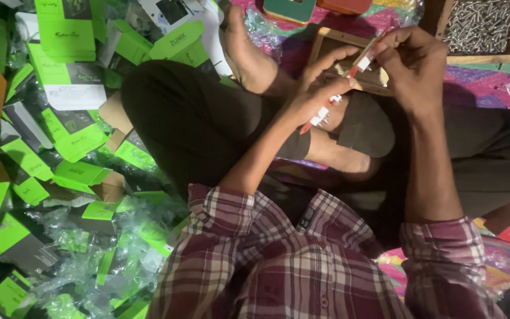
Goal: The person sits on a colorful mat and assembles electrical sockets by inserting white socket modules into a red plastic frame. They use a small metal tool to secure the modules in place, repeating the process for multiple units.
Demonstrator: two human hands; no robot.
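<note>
**Red and white part in both hands**

Red-and-white plastic, a slim strip (340,88) spans our lap. Our left hand (317,88) pinches its lower end; our right hand (411,65) grips the upper tip. It looks light, stiff and small-pronged, best held by its edges. Green-and-grey boxes (69,88) lie heaped to our left; a tray of screws (482,26) sits beyond.
</note>
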